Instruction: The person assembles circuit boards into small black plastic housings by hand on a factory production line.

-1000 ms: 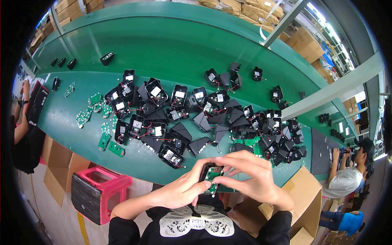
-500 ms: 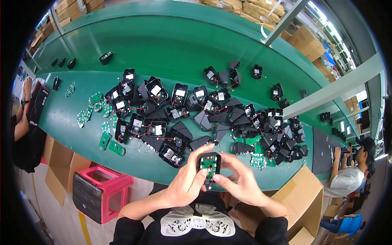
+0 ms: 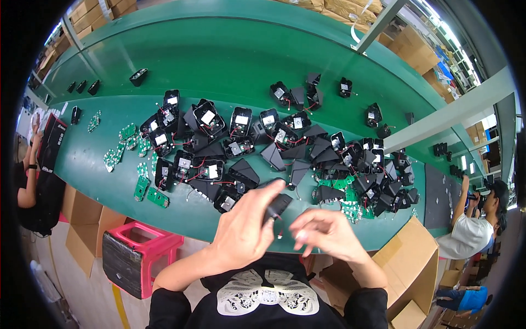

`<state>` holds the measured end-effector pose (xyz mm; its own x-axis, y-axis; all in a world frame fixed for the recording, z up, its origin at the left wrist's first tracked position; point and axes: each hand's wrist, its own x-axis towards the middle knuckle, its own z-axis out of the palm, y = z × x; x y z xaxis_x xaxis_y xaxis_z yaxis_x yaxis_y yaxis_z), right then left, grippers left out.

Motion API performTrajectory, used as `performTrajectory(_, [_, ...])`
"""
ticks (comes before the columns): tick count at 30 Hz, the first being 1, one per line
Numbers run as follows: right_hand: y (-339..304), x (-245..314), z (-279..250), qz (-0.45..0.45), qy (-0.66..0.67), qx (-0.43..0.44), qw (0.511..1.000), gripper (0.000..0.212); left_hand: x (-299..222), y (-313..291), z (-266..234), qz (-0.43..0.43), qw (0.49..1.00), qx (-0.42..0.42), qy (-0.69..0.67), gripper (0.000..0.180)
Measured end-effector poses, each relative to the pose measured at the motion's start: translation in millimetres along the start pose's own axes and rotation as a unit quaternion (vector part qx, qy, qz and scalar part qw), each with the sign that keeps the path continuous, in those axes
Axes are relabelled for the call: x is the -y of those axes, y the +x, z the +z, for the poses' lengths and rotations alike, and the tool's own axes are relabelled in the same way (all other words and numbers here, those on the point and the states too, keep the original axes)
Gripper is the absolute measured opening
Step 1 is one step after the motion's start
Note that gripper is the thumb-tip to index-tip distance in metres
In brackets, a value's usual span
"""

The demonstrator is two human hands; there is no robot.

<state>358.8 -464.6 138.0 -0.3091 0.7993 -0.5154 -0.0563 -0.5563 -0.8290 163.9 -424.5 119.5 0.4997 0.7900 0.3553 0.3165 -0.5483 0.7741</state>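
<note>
Work, in the head view, looks like the handling of one black housing point(image 3: 279, 206) above the green worktable's point(image 3: 82, 151) near edge, gripped in the left hand point(image 3: 244, 231); the loosely curled right hand point(image 3: 327, 233) beside it seems empty, and the next move would call for minding the dangling lead point(image 3: 280, 236). Other housings point(image 3: 240, 122) crowd that worktable's middle, circuit boards point(image 3: 128, 131) lie toward its left, a pink stool point(image 3: 147, 260) stands off its near edge, and a co-worker point(image 3: 466, 236) is at its right end.
</note>
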Motion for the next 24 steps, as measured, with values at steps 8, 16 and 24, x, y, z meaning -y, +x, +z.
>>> performTrajectory(8, [6.7,-1.2,0.8,-0.013,-0.034,0.032,0.999,0.014,-6.3,7.2,1.8,0.176,0.961,-0.025,0.214,0.067])
performTrajectory(16, [-1.0,11.9,-1.9,-0.039,-0.050,0.050,0.997,0.018,-9.1,0.5,-9.5,-0.040,0.992,0.071,-0.095,0.055])
performTrajectory(24, [-0.4,-1.2,0.7,-0.261,-0.197,-0.034,0.944,0.017,-8.1,-10.1,0.9,-0.158,0.929,0.168,-0.288,0.058])
